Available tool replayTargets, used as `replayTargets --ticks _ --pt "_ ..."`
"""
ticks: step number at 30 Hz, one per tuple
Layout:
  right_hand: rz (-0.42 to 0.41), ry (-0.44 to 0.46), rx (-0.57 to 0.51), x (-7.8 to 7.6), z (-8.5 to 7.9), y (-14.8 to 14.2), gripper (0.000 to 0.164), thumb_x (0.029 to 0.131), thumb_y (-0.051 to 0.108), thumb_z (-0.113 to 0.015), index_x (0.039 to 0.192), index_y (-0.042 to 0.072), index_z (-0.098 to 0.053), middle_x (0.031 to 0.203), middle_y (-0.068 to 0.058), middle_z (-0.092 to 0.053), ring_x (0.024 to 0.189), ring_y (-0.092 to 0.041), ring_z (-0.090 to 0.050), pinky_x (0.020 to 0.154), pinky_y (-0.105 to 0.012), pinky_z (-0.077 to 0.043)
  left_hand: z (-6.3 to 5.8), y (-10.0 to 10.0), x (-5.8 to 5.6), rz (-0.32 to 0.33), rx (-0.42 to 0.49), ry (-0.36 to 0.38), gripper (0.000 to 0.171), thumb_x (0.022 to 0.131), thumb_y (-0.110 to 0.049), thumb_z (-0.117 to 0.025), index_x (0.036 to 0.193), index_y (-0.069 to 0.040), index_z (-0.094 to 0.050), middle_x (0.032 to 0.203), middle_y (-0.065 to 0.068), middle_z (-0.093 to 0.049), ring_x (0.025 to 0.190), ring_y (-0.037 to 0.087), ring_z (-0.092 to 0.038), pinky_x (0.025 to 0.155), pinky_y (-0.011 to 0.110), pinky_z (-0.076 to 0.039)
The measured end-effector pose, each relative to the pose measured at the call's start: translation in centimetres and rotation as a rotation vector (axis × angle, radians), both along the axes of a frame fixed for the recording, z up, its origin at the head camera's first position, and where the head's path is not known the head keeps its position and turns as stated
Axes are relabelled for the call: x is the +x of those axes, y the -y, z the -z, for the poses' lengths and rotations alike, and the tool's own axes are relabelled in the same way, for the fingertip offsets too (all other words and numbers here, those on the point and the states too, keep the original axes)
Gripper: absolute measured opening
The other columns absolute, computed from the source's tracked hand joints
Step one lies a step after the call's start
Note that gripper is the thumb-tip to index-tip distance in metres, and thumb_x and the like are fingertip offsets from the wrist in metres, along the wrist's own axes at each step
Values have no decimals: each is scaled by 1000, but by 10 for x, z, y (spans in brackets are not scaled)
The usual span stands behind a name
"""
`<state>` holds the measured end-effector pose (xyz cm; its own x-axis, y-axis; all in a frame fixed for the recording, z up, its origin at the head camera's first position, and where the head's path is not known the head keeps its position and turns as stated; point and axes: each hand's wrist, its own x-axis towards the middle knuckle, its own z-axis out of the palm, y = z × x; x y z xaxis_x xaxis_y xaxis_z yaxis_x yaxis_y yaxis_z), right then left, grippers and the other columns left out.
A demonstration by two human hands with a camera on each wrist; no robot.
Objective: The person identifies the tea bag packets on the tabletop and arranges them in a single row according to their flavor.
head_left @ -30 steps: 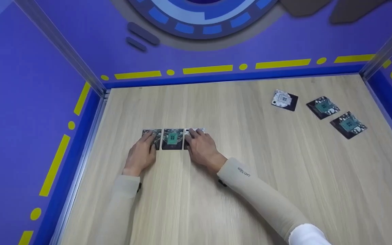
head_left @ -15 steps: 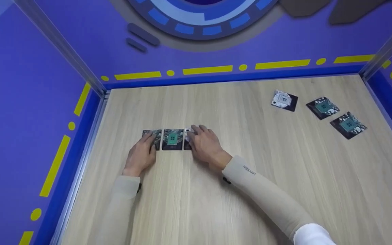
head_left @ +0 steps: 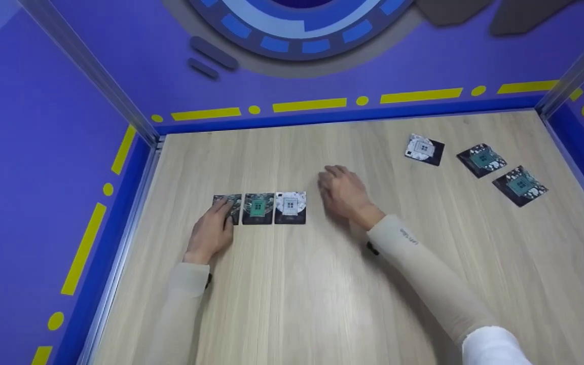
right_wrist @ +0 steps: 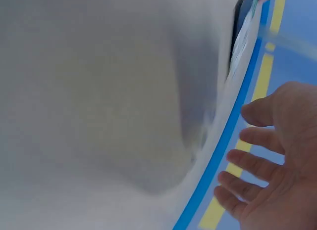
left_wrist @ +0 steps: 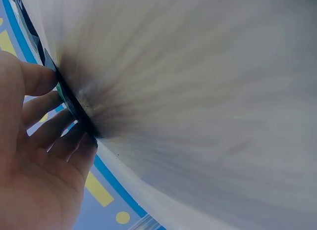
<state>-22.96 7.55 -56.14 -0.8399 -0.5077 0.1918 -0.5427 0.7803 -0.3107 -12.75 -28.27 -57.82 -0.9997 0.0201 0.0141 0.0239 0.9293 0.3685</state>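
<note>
My left hand (head_left: 210, 230) rests its fingertips on a dark, green-patterned square card (head_left: 234, 202) at the left end of a row of three; the hand hides part of it. In the left wrist view the fingers (left_wrist: 57, 126) lie fairly straight against the card's dark edge. A green-centred card (head_left: 258, 208) lies in the middle, and a white card with a black lower band (head_left: 291, 207) ends the row on the right. Apart from that white card, to its right, my right hand (head_left: 345, 195) is off the cards. Its fingers are loosely bent with nothing in them in the right wrist view.
Toward the back right of the wooden table (head_left: 292, 294) lie a white-and-black card (head_left: 424, 149) and two tilted dark cards with green centres, one farther back (head_left: 481, 160) and one nearer (head_left: 520, 186). Purple-blue panels (head_left: 292, 86) wall the table's back and sides.
My right hand has let go of the white card and moved right and toward the back, uncovering it. The left hand stays on the leftmost card.
</note>
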Motion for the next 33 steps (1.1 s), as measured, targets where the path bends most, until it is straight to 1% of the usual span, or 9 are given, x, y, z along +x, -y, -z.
replayTargets --ticks 4,10,13,16,19,23,28,31,33 --pt "36 -11 -47 -23 0 -32 39 109 19 -57 140 -3 -65 148 -29 -61 140 -48 -56 120 -60 -45 0 1 0 7 8 -7 50 106 -16 -55 154 -1 -55 165 19 -47 153 40 -45 127 53 -40" --pt "92 -47 -118 -55 2 -81 36 106 14 -61 134 -8 -66 145 -32 -60 137 -51 -56 119 -61 -46 -1 2 -1 15 10 -11 50 106 -16 -55 153 0 -55 164 21 -48 152 41 -46 127 53 -39" --pt "146 -15 -132 -68 1 -105 37 106 12 -60 136 -9 -65 149 -32 -57 140 -50 -53 121 -60 -44 0 2 0 16 9 -17 49 106 -15 -56 153 0 -55 164 21 -48 152 41 -46 127 53 -39" --pt "206 33 -142 -78 -1 -129 39 108 12 -57 140 -9 -62 154 -32 -52 144 -51 -49 123 -62 -40 1 2 0 10 6 -13 49 107 -16 -56 153 0 -55 165 20 -47 153 41 -46 127 53 -39" --pt "260 57 -182 -83 -2 -152 39 108 10 -54 141 -11 -61 155 -34 -50 145 -53 -46 122 -67 -39 1 0 -1 6 9 -2 49 107 -17 -55 154 -1 -55 166 18 -46 154 39 -44 127 52 -39" --pt "309 80 -216 -84 0 -179 39 108 7 -52 141 -12 -60 156 -36 -48 144 -58 -44 121 -70 -37 1 0 -1 8 9 -2 49 107 -16 -55 154 -1 -55 166 19 -46 154 39 -44 127 52 -40" --pt "337 134 -175 -85 5 -199 41 108 5 -49 145 -10 -58 161 -34 -43 148 -57 -39 124 -69 -33 0 0 -2 7 4 2 49 107 -16 -55 154 -2 -55 166 18 -46 154 38 -45 127 51 -40" --pt "340 167 -149 -87 8 -205 41 107 3 -47 145 -10 -57 163 -33 -40 150 -56 -37 125 -68 -32 1 1 -1 6 9 2 49 107 -17 -55 154 -2 -55 166 18 -46 154 38 -45 127 51 -40" --pt "341 205 -130 -88 9 -206 42 107 3 -46 146 -9 -56 165 -31 -39 151 -55 -36 126 -68 -31 1 2 0 4 16 -2 49 107 -16 -56 154 -2 -56 166 18 -46 154 38 -45 127 51 -40"
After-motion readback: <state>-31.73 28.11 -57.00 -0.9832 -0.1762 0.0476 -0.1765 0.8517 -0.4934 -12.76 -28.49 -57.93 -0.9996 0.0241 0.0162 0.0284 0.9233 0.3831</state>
